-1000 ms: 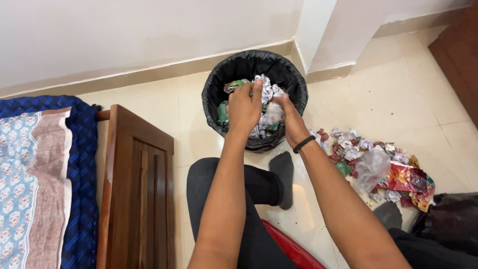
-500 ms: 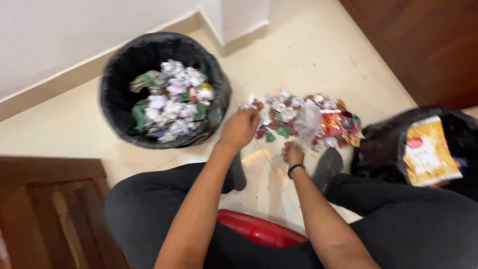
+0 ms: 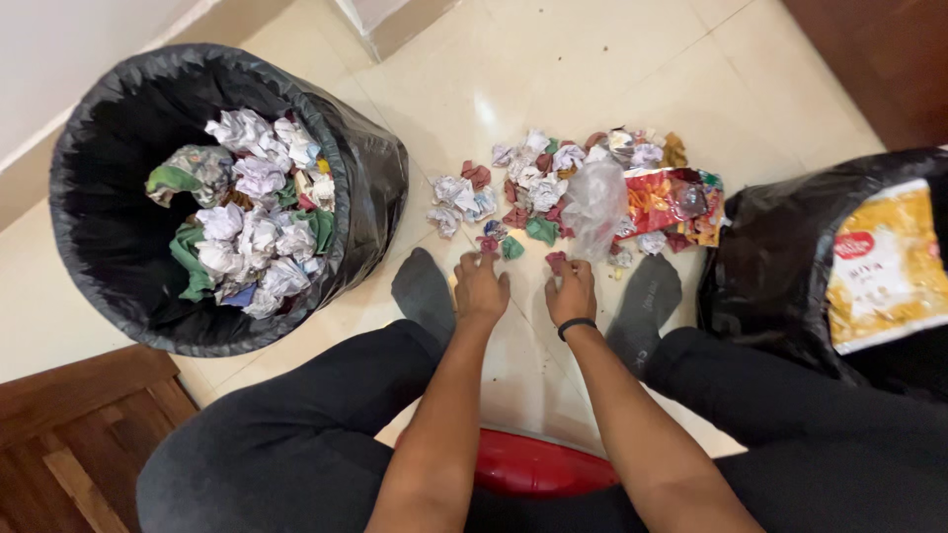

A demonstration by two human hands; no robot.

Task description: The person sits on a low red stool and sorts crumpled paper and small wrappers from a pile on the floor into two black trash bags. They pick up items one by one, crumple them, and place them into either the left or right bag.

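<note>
Left hand: knuckles up, low over the floor, fingers curled down at the near edge of the litter pile; possibly closing on a red scrap and green scrap just ahead. Grasp or mere touch: cannot tell, fingertips hidden under the hand.

Right hand: black wristband, fingers bent over a small dark red scrap. Pinched or only touched: cannot tell.

Litter pile: crumpled white, red and green paper balls, clear plastic bag, red foil wrapper. Just beyond both sets of fingers, between two grey-socked feet.

Lined bin: black liner, partly filled with similar crumpled paper. Well to the left of the left fingers.

Black sack: right of the right fingers, yellow packet on top.

Red object: behind the wrists, between the legs; kind unclear.

Risks, judged:
- Small scraps slipping out of curled fingers on lifting, owing to loose, springy paper.
- Light plastic bag sliding or drifting off the pile if brushed.
- Scraps nudged under the feet and missed.

Hidden or unclear:
- Fingertips and palms of both hands.
- Depth of fill in the bin.
- Sack and packet cut off by the right edge; sack contents unseen.
- Wooden furniture at lower left, only a corner showing.
</note>
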